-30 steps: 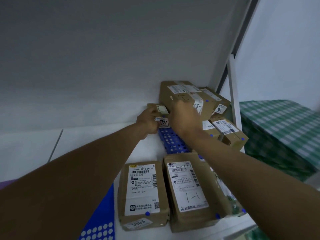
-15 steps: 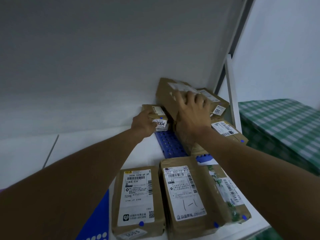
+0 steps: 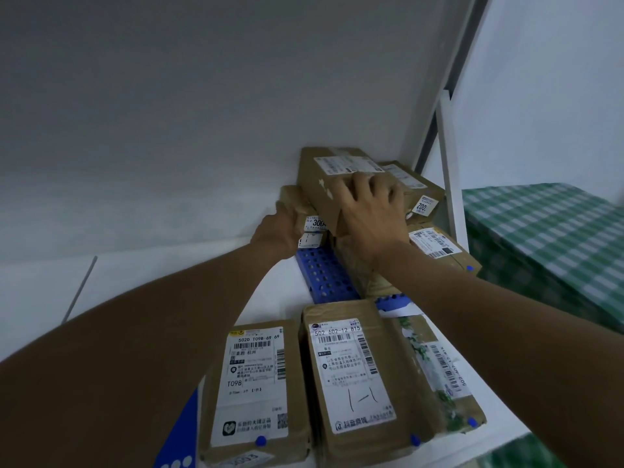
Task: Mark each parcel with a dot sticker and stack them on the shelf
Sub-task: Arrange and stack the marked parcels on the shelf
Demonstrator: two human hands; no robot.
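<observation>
At the back right corner of the white shelf (image 3: 162,285), the right hand (image 3: 371,217) lies spread over the near end of a long brown cardboard parcel (image 3: 320,177) that tops the stack, fingers curled over its edge. The left hand (image 3: 280,231) grips a small brown cardboard parcel (image 3: 297,201) labelled 300-something, pressed against the back wall just beside the long one.

Likely trouble: the long parcel looks to overhang the small one and the boxes beneath, so if either hand lets go before it sits flat, it may tip toward the blue perforated plastic tray (image 3: 324,275) below. Pushing the small parcel further could also shove the stack sideways toward the shelf's right edge, where a brown box with a blue dot (image 3: 445,251) sits close to the rim.

No container holds anything here; the blue tray lies flat with parcels partly over it. At the front edge, 2 flat brown parcels with white shipping labels (image 3: 256,393) (image 3: 358,373) already carry blue dot stickers (image 3: 260,441).
</observation>
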